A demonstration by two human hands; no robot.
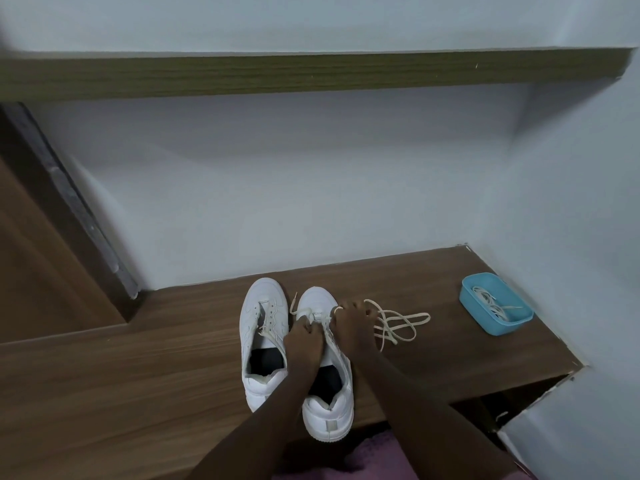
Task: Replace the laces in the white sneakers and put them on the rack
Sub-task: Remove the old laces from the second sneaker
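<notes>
Two white sneakers are set side by side on a wooden bench top (156, 375), toes toward the pale wall (311, 185). The left sneaker (263, 327) stands unlaced, its eyelets bare and its tongue loose, and is touched by neither hand. The right sneaker (329, 414) lies directly beneath both hands, its heel at the near edge of the bench.

The left hand (303, 341) is placed over the forward eyelets of that sneaker, fingers curled and pinching a cream lace (398, 323); a short end of the lace is seen sticking out just beyond the knuckles. The right hand (349, 327) is set just beside it on the sneaker's outer side, fingers likewise curled round the same lace, whose long slack is spread in loose loops on the wood to the right of the hand.

Well apart, further right near the corner, a blue tray (519, 318) is seen holding a bundle of white laces (491, 303). A wooden shelf (311, 77) is fixed to the wall above.
</notes>
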